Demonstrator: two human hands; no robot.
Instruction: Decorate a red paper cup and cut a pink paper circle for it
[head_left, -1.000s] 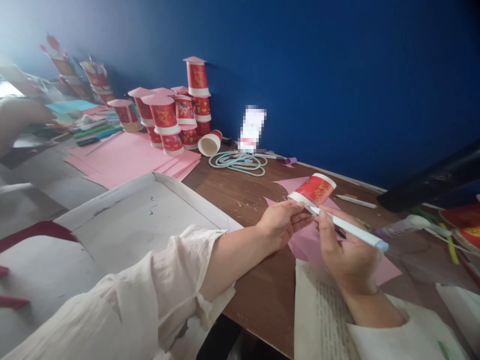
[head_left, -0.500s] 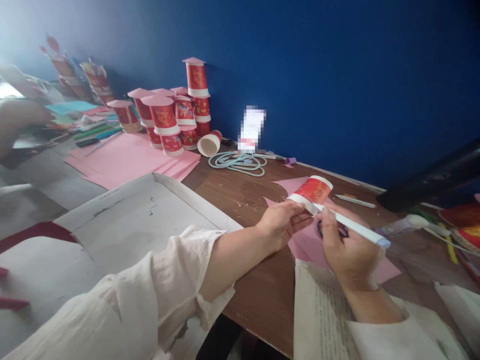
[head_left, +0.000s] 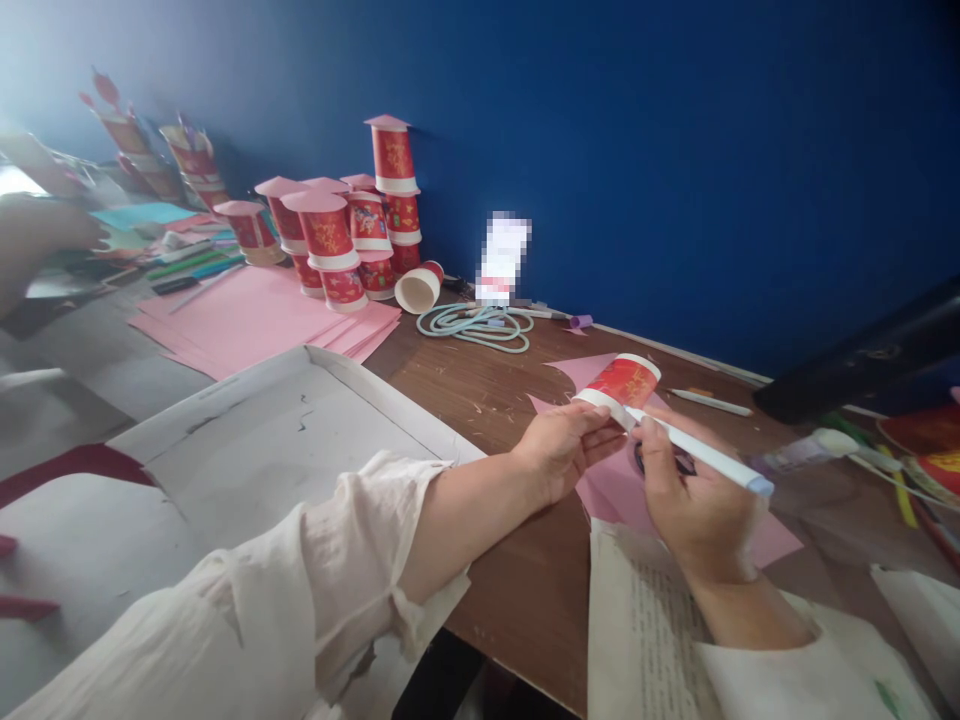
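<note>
A red paper cup [head_left: 621,380] with gold print and a white band lies tilted in my left hand [head_left: 559,450], whose fingers are closed round its white-banded end. My right hand [head_left: 694,500] is shut on a white marker pen [head_left: 709,452], held like a writing tool. The pen's tip meets the white band of the cup, close to my left fingertips. Under both hands lies pink paper [head_left: 626,490], and the dark handles of what look like scissors [head_left: 641,460] show partly behind my right fingers.
Stacked red cups [head_left: 330,235] with pink paper tops stand at the back left, beside a cup on its side [head_left: 420,288]. A coiled pale cable [head_left: 476,328] lies before a blurred phone [head_left: 504,258]. A white box lid [head_left: 300,420] sits left; another person's arm [head_left: 45,245] reaches in far left.
The cup and the marker pen have shifted very slightly to the left. Both hands keep their hold.
</note>
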